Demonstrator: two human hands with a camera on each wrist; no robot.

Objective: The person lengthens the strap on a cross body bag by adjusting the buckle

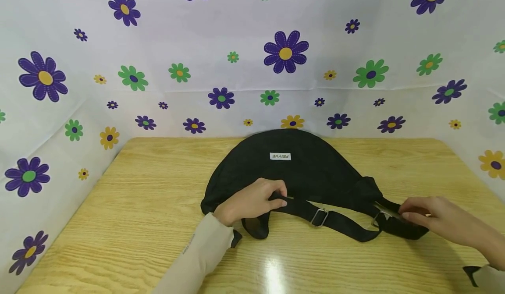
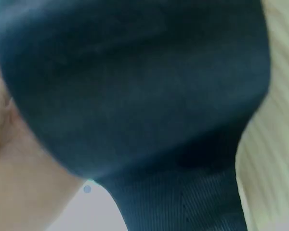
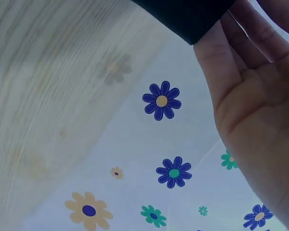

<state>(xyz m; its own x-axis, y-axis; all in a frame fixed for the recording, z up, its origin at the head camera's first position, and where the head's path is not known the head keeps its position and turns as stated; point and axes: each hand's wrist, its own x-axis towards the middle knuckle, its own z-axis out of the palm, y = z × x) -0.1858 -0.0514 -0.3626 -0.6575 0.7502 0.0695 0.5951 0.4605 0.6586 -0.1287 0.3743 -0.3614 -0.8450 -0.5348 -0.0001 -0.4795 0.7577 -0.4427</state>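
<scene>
A black crescent-shaped bag (image 1: 292, 175) with a small white label lies on the wooden table, its curved edge toward the back. Along its near side runs a black strap (image 1: 343, 226) with a metal slider buckle (image 1: 319, 217). My left hand (image 1: 252, 200) pinches the strap between thumb and fingers at the bag's near edge. At the right end, my right hand (image 1: 438, 218) pinches a loop of the strap. Black strap webbing (image 2: 135, 96) fills most of the left wrist view. In the right wrist view, the strap's end (image 3: 192, 19) sits at my right fingers.
The wooden table (image 1: 158, 171) extends around the bag on both sides. Behind and beside it hangs a white cloth (image 1: 236, 26) printed with purple, green and yellow flowers. A strap end (image 1: 236, 239) pokes out beside my left sleeve.
</scene>
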